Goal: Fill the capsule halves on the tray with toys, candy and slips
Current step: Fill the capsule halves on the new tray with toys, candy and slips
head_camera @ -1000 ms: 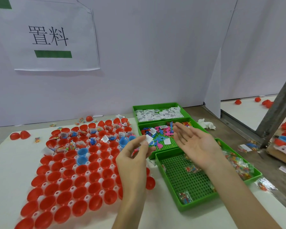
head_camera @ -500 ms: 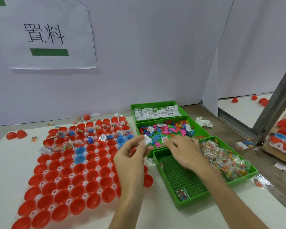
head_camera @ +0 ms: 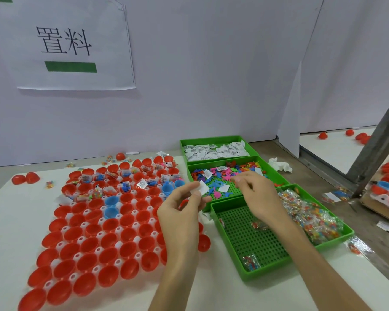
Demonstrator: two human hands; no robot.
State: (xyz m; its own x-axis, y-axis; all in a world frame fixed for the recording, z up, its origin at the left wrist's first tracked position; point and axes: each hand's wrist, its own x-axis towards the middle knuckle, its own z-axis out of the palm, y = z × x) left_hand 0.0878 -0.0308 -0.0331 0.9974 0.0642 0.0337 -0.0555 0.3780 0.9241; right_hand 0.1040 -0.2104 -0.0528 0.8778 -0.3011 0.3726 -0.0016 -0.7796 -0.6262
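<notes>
In the middle of the frame, the left hand (head_camera: 182,212) has a narrow grip on a white slip (head_camera: 203,187), just right of the tray (head_camera: 118,243) of red capsule halves (head_camera: 89,243). The right hand (head_camera: 258,194) curls over the toy bin (head_camera: 233,191); I cannot tell if its grip holds a toy. I think the thin slip could flutter and miss an empty cup.

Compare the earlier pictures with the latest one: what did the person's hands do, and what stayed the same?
The right hand turned from palm-up and open to palm-down, then lowered over the toy bin with its fingers curled above the toys. Whether it has picked one up is unclear. The left hand kept pinching the white slip. The capsule halves and the bins stayed put.
</notes>
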